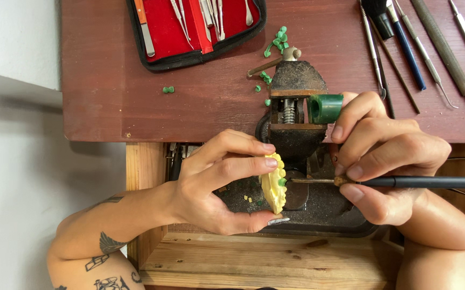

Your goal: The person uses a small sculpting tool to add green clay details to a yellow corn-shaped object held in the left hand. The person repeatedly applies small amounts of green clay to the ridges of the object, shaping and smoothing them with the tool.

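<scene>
My left hand (219, 182) pinches a pale yellow scalloped piece (274, 183) between fingertips and thumb, holding it on edge. A tiny green bit (283, 182) sits against its face. My right hand (385, 161) grips a thin black-handled tool (426, 182) like a pen; its metal tip touches the green bit. Both hands hover just in front of a dark metal bench vise (297, 107), which has a green tube (326, 108) beside its jaws.
A red-lined tool case (195, 27) with metal instruments lies at the back. Several files and picks (426, 48) lie at the back right. Green shavings (275, 43) are scattered on the reddish wooden bench (114, 96). A wooden drawer (243, 258) sits below.
</scene>
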